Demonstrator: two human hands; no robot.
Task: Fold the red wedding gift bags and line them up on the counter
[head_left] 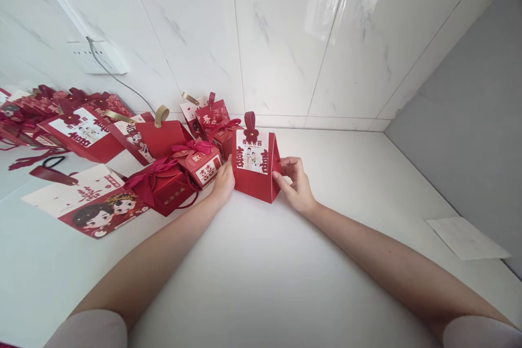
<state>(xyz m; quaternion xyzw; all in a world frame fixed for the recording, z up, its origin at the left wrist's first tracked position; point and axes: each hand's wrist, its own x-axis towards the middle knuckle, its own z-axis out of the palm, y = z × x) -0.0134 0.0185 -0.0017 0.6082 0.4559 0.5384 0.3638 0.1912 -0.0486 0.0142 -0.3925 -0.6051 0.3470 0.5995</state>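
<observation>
A red wedding gift box (255,187) stands upright on the white table, with a white panel showing a couple on its front and a red strap with a flower at its top. My left hand (224,182) is held against the box's left side, its fingertips partly hidden behind it. On the other side, my right hand (298,185) grips the right edge between thumb and fingers. Just left of my left hand sits a smaller red box with a ribbon bow (204,166). Next to that is a dark red box with a ribbon (167,187).
A card-like box with cartoon faces (92,201) lies at the left. Behind it are a red box with a gold strap (163,138) and several more red boxes (84,130). A cable (122,84) runs from the wall socket (98,58). A white sheet (467,237) lies at the right.
</observation>
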